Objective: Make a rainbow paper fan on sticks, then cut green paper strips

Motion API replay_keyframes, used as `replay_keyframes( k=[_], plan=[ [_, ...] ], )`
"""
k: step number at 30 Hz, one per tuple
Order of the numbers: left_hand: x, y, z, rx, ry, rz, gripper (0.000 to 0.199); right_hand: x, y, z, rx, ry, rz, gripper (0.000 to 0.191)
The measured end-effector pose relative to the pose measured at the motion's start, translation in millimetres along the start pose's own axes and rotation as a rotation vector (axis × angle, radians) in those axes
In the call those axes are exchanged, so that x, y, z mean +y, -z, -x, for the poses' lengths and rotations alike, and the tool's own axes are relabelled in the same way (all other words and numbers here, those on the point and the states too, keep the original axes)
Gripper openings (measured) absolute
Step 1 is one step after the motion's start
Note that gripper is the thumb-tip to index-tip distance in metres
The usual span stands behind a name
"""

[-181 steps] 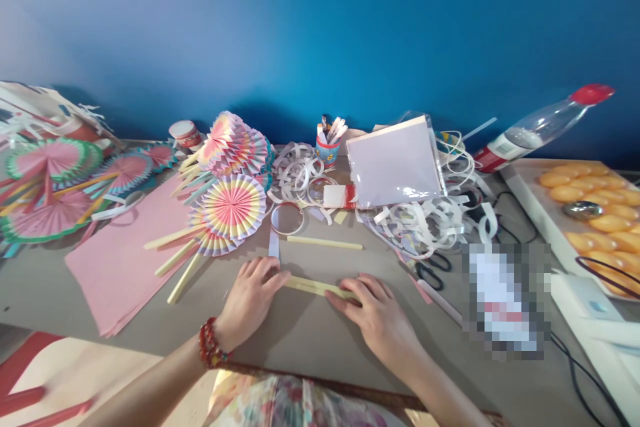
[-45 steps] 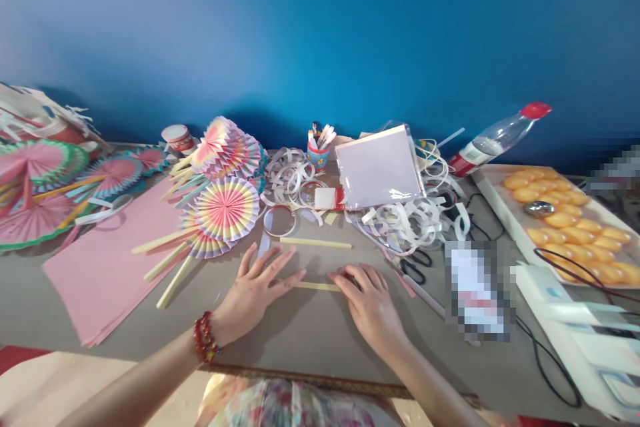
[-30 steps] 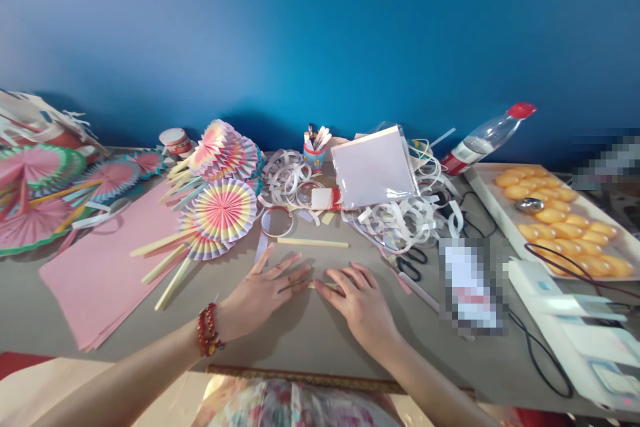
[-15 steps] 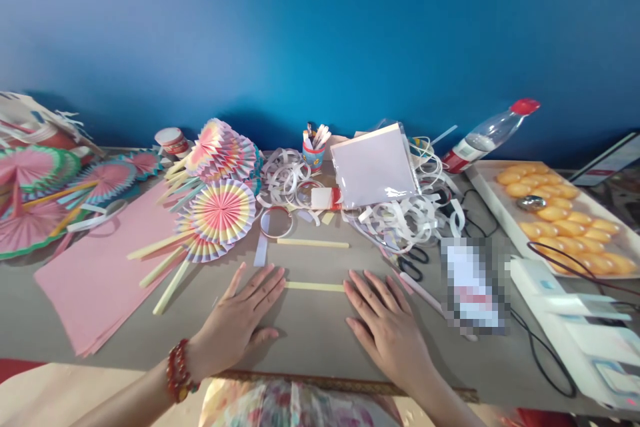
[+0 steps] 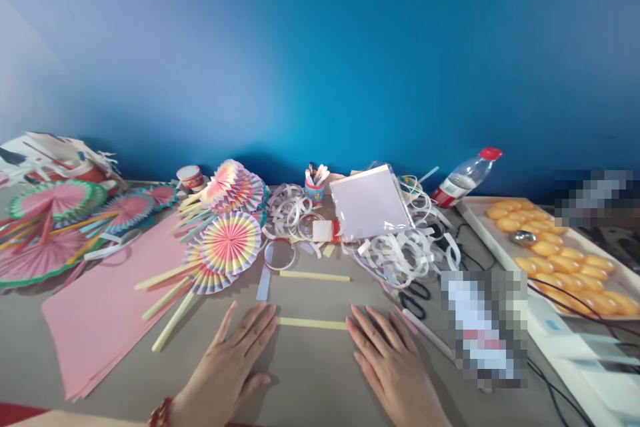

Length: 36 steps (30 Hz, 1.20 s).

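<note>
My left hand lies palm down with its fingers spread on the grey table. Opposite it, my right hand rests flat with fingers apart. Between them lies a thin pale yellow strip, its two ends at the fingertips of the hands. A second yellow strip lies parallel, farther back. Behind that are a round clear ring and a small white and red object. Neither hand grips anything.
Paper fans and pink paper lie left. Curled white strips, black scissors, a bottle and a tray of yellow-orange pieces are right. A pen cup stands at the back.
The camera view has tilted up, so the table and hands appear lower. Both hands remain flat at the ends of the yellow strip.
</note>
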<state>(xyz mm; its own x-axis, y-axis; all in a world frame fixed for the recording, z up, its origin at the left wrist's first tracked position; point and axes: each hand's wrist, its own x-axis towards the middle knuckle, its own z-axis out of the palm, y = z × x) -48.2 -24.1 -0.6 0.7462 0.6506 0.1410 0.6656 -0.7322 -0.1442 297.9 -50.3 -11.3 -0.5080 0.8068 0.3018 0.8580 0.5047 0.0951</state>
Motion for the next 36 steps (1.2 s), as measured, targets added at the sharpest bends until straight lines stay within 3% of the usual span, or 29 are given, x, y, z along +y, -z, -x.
replay_keyframes(
  k=[5, 9, 12, 15, 19, 22, 30, 36],
  plan=[
    [-0.1, -2.2, 10.6, 0.047, 0.028, -0.018, 0.062, 7.3, 3.6, -1.7, 0.054, 0.008, -0.044, 0.042],
    [-6.7, 6.5, 8.8, 0.096, 0.061, 0.087, 0.050, 21.5, 3.9, -17.9, 0.117, -0.080, -0.120, 0.034],
    [-11.6, 18.7, -16.9, 0.135, 0.094, 0.221, 0.037, 30.8, -5.4, -47.6, 0.127, -0.093, -0.162, 0.032],
    [-12.0, 20.9, -59.6, 0.149, 0.112, 0.289, 0.034, 32.5, -19.4, -79.4, 0.139, -0.071, -0.154, 0.027],
    [-9.5, 3.0, -107.6, 0.078, 0.072, 0.270, 0.039, 25.9, -26.9, -97.1, 0.157, -0.037, -0.154, 0.024],
    [-9.0, -9.7, -122.5, 0.037, 0.098, 0.265, 0.024, 24.7, -21.8, -92.0, 0.157, -0.045, -0.221, 0.023],
    [-18.1, -4.3, -111.4, 0.057, 0.182, 0.377, 0.013, 38.5, 2.5, -88.9, 0.106, -0.212, -0.801, 0.021],
    [-15.3, -5.8, -91.7, 0.081, 0.234, 0.437, 0.027, 34.8, 0.9, -89.9, 0.137, -0.422, -1.196, 0.038]
  ],
)
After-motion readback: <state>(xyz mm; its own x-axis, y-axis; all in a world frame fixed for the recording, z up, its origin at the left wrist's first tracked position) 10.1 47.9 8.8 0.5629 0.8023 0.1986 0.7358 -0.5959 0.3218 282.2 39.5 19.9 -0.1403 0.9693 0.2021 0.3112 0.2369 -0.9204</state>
